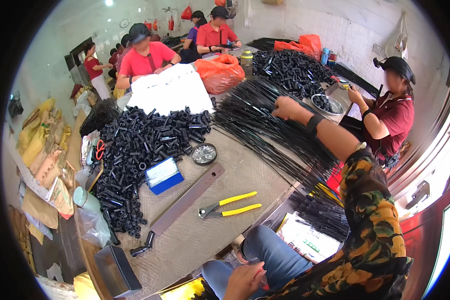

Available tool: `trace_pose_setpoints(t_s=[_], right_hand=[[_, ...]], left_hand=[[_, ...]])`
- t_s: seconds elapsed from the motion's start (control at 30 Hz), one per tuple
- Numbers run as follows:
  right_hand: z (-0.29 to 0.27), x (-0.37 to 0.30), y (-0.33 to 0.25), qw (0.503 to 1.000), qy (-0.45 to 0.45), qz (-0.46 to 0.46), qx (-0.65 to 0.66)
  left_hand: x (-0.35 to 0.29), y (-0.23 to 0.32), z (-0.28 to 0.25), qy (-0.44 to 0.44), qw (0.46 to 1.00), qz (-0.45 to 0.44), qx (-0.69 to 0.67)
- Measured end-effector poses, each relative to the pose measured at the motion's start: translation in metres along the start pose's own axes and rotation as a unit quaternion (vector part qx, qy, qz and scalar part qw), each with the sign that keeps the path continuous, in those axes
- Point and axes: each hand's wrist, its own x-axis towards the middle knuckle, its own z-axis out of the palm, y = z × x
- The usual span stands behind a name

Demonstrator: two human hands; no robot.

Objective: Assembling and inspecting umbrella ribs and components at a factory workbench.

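Note:
My right arm, in a dark floral sleeve, stretches far across the table. My right hand [287, 108] is over a big heap of thin black rods [255, 117], its fingers curled and pressed together; the fingertips meet the dark rods, and whatever they grip cannot be made out. Low in front, above my lap, my left hand [244, 281] is closed, with a small red bit showing at its fingers. On the table between them lie yellow-handled pliers [231, 204], a long flat metal bar [187, 197] and a joined pair of black tube pieces [144, 246].
Black tube pieces [135, 145] are heaped at left, beside a blue box of thin pins [164, 176] and a round dish of small metal bits [204, 154]. An open dark box [117, 270] stands near the front edge. A co-worker [392, 110] sits at right; others work behind.

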Motion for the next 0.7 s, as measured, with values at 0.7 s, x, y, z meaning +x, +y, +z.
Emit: trace_pose_setpoints(t_s=[0.7], right_hand=[[-0.037,-0.005,-0.057,0.981,0.131,-0.125,-0.069]], left_hand=[[-0.014,-0.011,0.027,-0.001,1.000,0.016,0.005]])
